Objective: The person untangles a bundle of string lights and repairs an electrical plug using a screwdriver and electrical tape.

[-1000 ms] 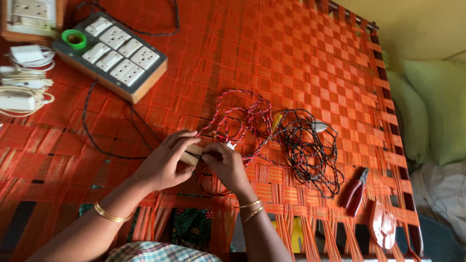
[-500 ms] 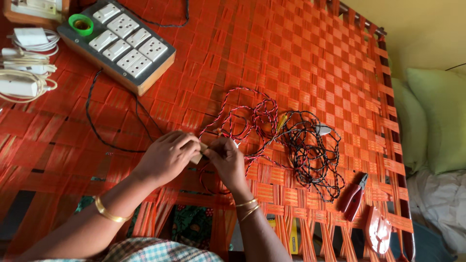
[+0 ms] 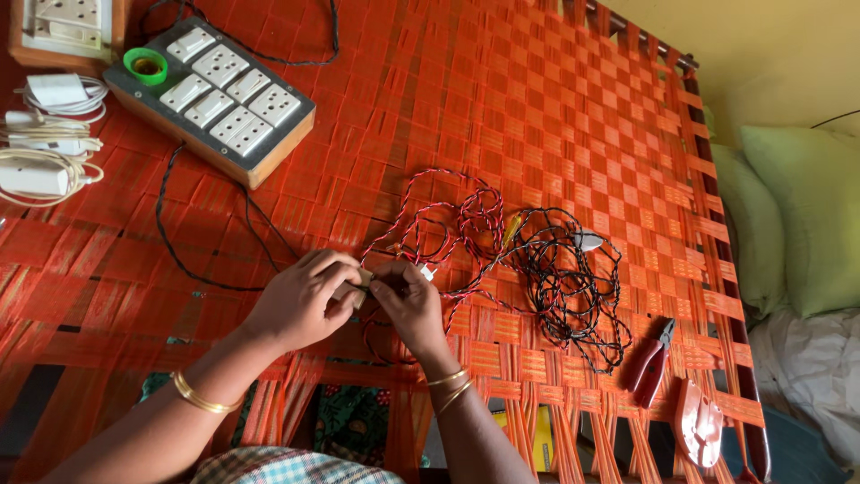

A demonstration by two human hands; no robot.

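My left hand [image 3: 300, 300] and my right hand [image 3: 410, 305] meet over an orange woven cot surface [image 3: 555, 116]. Both pinch one small tan and white part [image 3: 363, 280] at the end of a twisted red-and-black wire [image 3: 448, 224]. That wire loops away to the right into a tangled bundle of thin black wire [image 3: 569, 278]. Gold bangles ring both wrists. My fingers hide most of the small part.
A wooden switch-and-socket board [image 3: 219, 103] with a green tape roll [image 3: 145, 64] lies at upper left, its black cord [image 3: 193, 242] trailing toward my hands. White chargers [image 3: 40, 134] sit at the left edge. Red-handled pliers [image 3: 652, 358] and a red tool [image 3: 697, 421] lie lower right. Green pillows [image 3: 806, 215] flank the cot.
The view has shifted a little, so everything sits lower right in frame. My hands stay together on the small part, with fingers shifting slightly. The wires have not moved.
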